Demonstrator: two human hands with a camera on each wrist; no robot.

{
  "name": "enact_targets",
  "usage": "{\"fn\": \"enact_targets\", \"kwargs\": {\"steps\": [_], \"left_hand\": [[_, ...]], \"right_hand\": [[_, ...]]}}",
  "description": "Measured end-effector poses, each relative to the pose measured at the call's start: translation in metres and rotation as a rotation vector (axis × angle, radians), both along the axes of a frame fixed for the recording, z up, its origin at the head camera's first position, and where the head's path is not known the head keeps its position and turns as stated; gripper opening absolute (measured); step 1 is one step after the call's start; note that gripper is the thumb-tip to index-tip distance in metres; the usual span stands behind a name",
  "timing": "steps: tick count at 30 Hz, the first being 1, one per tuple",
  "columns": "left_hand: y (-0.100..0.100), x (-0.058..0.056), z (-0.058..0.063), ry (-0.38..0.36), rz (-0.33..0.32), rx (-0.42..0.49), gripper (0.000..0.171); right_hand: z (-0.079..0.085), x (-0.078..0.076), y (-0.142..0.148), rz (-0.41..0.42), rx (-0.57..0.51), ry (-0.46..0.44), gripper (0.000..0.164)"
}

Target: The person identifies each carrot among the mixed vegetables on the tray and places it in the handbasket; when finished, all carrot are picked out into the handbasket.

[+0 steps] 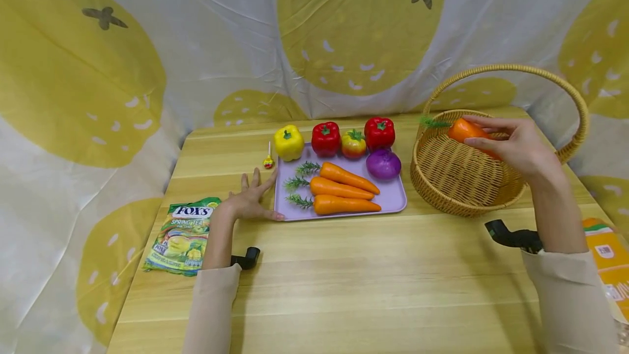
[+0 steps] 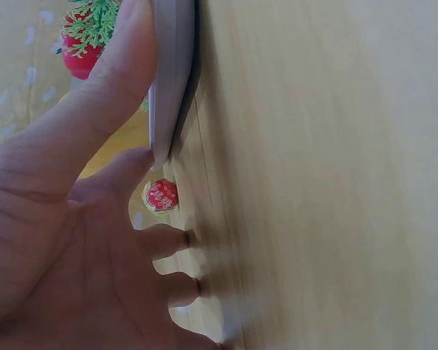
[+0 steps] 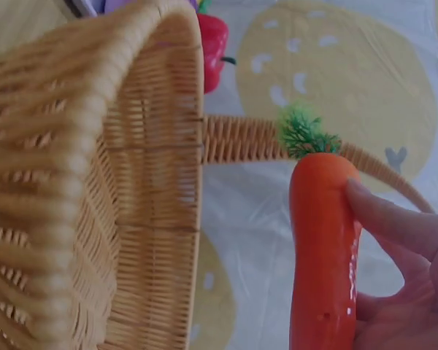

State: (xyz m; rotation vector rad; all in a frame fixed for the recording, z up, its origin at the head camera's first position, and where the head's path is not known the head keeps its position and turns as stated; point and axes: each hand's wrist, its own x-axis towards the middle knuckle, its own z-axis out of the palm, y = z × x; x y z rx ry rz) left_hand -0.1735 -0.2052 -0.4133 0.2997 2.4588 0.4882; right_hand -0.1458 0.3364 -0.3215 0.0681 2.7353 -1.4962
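Note:
A carrot (image 3: 323, 248) with a green top is pinched between the thumb and fingers of my right hand (image 1: 523, 143), over the wicker basket (image 1: 467, 209). In the right wrist view the carrot is beside the basket's rim, its leafy end near the handle. My left hand (image 1: 248, 201) has its fingers spread at the left edge of the lilac tray (image 1: 339, 216), thumb and index at the tray's rim, other fingertips on the table. On the tray lie three carrots (image 1: 344, 187), a purple onion (image 1: 383, 164), two red bell peppers (image 1: 326, 139), a yellow bell pepper (image 1: 289, 142) and a red-yellow tomato (image 1: 353, 144).
A lollipop (image 1: 268, 160) lies on the table left of the tray. A green candy bag (image 1: 184, 236) lies beside my left forearm. An orange package (image 1: 609, 255) is at the right edge. A curtain (image 1: 236, 42) hangs behind the table (image 1: 373, 283), and the basket's tall handle (image 1: 580, 102) arches upward.

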Motion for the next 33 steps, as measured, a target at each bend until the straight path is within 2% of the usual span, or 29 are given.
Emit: {"fn": "enact_targets", "kwargs": {"steps": [7, 12, 16, 18, 24, 29, 33], "left_hand": [[-0.001, 0.001, -0.001, 0.004, 0.004, 0.010, 0.122], [-0.001, 0.001, -0.002, 0.007, 0.007, 0.017, 0.122], [-0.001, 0.002, -0.001, 0.012, 0.011, 0.028, 0.122], [-0.001, 0.002, -0.001, 0.012, 0.012, 0.034, 0.122], [-0.001, 0.001, -0.001, 0.011, 0.013, 0.030, 0.122], [0.000, 0.001, -0.001, 0.014, 0.010, 0.026, 0.122], [0.000, 0.002, -0.001, 0.015, 0.008, 0.023, 0.121]], "right_hand": [[0.008, -0.004, 0.021, -0.065, 0.028, -0.032, 0.054], [0.015, -0.012, 0.031, -0.179, 0.107, -0.067, 0.062], [0.021, -0.020, 0.037, -0.239, 0.095, -0.100, 0.067], [0.022, -0.026, 0.038, -0.258, 0.043, -0.118, 0.067], [0.017, -0.045, 0.037, -0.221, -0.161, -0.115, 0.059], [0.005, -0.057, 0.037, -0.201, -0.119, -0.128, 0.057], [-0.003, -0.066, 0.037, -0.175, -0.083, -0.103, 0.055]]}}
